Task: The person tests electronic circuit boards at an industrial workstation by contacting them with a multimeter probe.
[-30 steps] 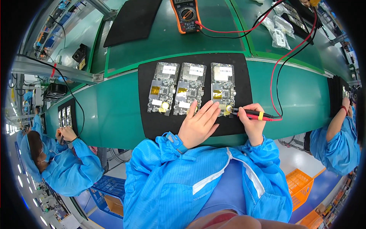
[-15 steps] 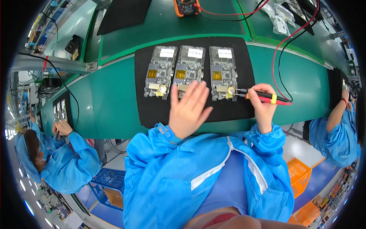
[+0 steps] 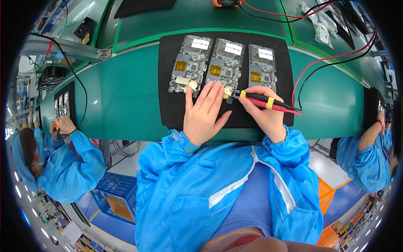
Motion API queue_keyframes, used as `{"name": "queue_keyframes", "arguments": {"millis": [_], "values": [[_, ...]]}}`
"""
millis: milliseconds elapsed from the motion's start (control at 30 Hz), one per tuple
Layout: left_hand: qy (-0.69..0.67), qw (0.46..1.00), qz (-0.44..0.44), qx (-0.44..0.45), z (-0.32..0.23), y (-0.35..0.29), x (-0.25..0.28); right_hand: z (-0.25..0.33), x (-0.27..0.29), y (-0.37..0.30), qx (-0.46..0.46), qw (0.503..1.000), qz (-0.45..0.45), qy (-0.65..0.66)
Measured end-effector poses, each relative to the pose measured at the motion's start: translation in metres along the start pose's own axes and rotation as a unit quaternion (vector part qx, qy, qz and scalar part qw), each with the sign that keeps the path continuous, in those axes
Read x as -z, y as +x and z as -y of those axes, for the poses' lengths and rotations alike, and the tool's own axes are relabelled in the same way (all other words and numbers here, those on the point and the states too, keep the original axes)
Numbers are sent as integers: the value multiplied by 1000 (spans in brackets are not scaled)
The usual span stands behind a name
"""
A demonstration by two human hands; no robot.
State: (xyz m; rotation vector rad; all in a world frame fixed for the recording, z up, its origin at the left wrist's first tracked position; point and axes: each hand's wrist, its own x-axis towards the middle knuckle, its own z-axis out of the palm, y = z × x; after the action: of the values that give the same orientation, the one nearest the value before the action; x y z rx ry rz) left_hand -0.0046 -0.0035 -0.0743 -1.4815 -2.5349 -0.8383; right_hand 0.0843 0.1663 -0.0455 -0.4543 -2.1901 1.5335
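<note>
Three circuit boards lie in a row on a black mat: a left board, a middle board and a right board. My right hand grips a pair of test probes, one black and one red. Their tips are at the round coin cell of the middle board; contact is hard to make out. My left hand lies flat, fingers stretched over the lower edges of the left and middle boards, near the left board's coin cell. My right hand hides the right board's lower end.
Red and black leads run from the probes over the green bench. An orange multimeter is cut off at the top. Clear plastic bags lie at the back right. Co-workers sit at the left and right.
My right hand has carried the probes left, from the right board's coin cell to the middle board's. The whole view has shifted, so the boards appear higher and farther right.
</note>
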Motion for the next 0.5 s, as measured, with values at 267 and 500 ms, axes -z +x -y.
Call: {"name": "queue_keyframes", "arguments": {"millis": [267,500], "values": [[-5,1000,-2,-1,3,1,1,2,-7,2,-14,1000,-6,6],[-10,1000,-1,-6,5,0,-2,6,-10,0,-5,998,-21,-53]]}}
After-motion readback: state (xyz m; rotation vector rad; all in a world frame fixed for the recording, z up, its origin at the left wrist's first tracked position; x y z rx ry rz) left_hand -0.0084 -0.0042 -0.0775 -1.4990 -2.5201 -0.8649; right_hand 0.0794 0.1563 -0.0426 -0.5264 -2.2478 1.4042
